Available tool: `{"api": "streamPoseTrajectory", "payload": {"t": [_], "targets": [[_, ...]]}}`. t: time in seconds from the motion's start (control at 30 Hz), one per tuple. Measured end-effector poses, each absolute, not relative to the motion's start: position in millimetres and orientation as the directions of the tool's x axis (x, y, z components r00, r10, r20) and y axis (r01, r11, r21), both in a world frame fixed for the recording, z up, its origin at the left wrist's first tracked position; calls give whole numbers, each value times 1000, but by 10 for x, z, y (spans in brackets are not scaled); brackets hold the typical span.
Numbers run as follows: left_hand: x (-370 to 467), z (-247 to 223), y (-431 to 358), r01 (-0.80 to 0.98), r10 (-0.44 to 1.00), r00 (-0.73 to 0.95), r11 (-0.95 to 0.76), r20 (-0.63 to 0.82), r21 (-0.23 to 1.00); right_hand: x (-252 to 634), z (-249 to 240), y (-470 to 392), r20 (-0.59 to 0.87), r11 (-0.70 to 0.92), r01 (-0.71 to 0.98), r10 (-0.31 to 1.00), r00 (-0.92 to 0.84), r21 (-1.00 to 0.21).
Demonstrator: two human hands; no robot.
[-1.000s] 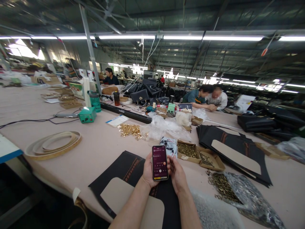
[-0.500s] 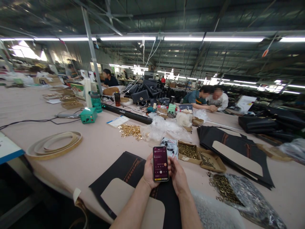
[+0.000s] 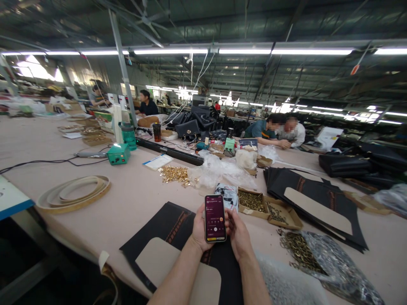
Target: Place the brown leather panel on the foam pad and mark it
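Observation:
A phone (image 3: 215, 218) with a lit dark-red screen is held upright above dark stitched panels (image 3: 159, 231) at the front of the table. Along the phone's left edge, my left hand (image 3: 199, 228) is wrapped round it. At the right edge, my right hand (image 3: 237, 233) has bent fingers against the phone, their tips partly hidden. A beige piece (image 3: 159, 258) lies on the panels under my forearms. Just behind the phone are a printed packet (image 3: 229, 195) and a box of small brass parts (image 3: 252, 201).
Gold pieces (image 3: 175, 175) lie loose beside clear plastic. Coiled strips (image 3: 74, 194) and a green device (image 3: 118, 154) are at left. More dark panels (image 3: 314, 199) and a bag of metal rings (image 3: 305, 252) are at right. People (image 3: 291, 132) lean on the table further back.
The text on the phone's screen has changed a little. Both hands keep the same hold. A person at the far left has shifted their head.

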State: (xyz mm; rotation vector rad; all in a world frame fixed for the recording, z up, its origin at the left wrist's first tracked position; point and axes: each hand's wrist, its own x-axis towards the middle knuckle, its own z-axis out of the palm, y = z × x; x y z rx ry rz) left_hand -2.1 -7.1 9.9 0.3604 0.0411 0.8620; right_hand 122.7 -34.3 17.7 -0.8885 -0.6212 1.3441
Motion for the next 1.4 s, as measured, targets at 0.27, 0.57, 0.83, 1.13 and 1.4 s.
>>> {"api": "streamPoseTrajectory", "payload": {"t": [0.27,0.57,0.83,1.13,1.4], "targets": [[-14,55,-47,-731,739,663,603,122,318,1234,181,-331,-95,3,-552,984,149,-834],[-16,71,-64,-735,742,657,591,133,332,1223,193,-349,-89,3,-538,985,145,-843],[-14,64,-47,-732,738,660,591,140,340,1219,214,-358,-87,0,-526,986,140,-850],[-14,40,-34,-739,740,657,594,144,318,1214,215,-356,-83,-6,-525,989,124,-851],[-10,53,-34,-740,745,655,599,125,305,1200,238,-364,-90,-2,-521,986,143,-853]]}}
